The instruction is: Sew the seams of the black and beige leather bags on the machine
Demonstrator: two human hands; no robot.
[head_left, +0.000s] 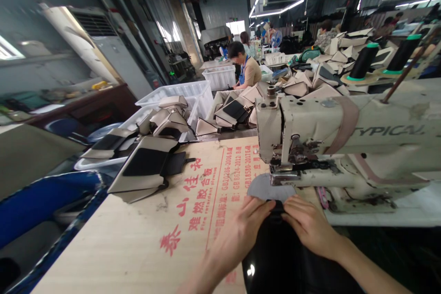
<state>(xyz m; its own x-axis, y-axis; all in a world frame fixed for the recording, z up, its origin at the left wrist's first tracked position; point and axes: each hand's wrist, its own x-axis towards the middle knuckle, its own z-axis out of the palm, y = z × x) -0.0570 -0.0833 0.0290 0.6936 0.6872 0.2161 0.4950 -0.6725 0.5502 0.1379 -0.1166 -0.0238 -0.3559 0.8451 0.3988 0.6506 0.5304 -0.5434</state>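
Just in front of the sewing machine (289, 140), a rounded grey flap (263, 188) reaches in under the needle and presser-foot end. My left hand (250, 220) grips its near edge, fingers bent and thumb pointing inward. On the other side, my right hand (305, 220) pinches the same piece. Between my thumbs is a dark strap or buckle piece (275, 209); its exact form is hard to make out. Black, glossy material hangs below my hands. A beige and black bag (146, 165) lies on the plywood table (138, 239), left of my hands.
White plastic crates (203, 101) piled with beige and black bags stand behind the table. A blue-lined bin (69, 206) is at the left. Black thread spools (361, 62) rise above the machine. A co-worker (251, 71) sits farther back near more heaped bags.
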